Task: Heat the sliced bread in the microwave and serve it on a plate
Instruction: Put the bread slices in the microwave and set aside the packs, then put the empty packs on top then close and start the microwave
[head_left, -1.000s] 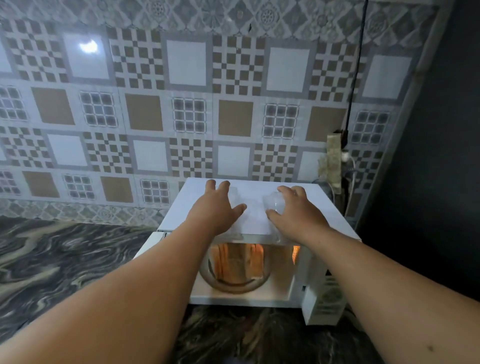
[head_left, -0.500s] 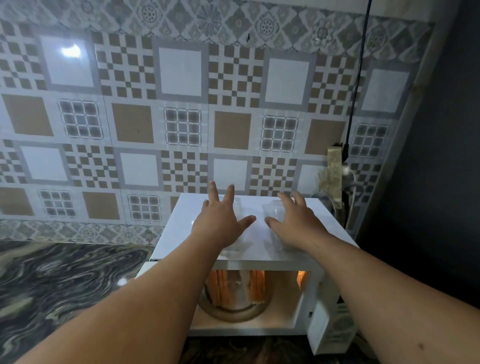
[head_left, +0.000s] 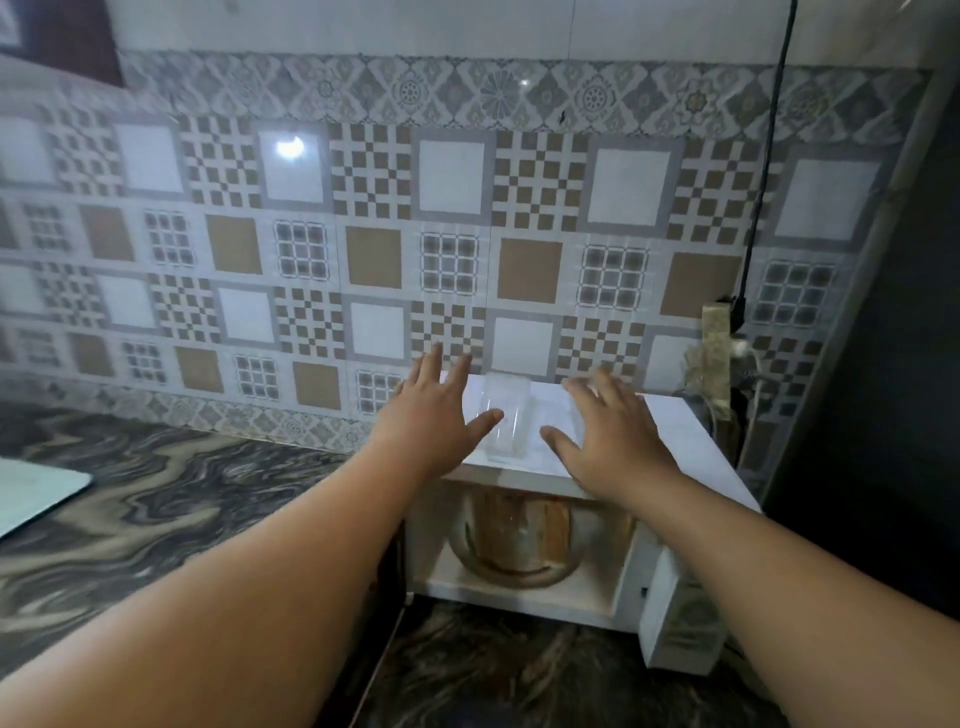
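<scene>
Bread slices stand inside a glass bowl in the open white microwave, at the right end of the marbled bench. Over the microwave's top, the left hand and right hand hover palms down, fingers straight and spread, holding nothing. Between them sits a clear plastic container.

Head view, forward and down, perhaps near microwave.
</scene>
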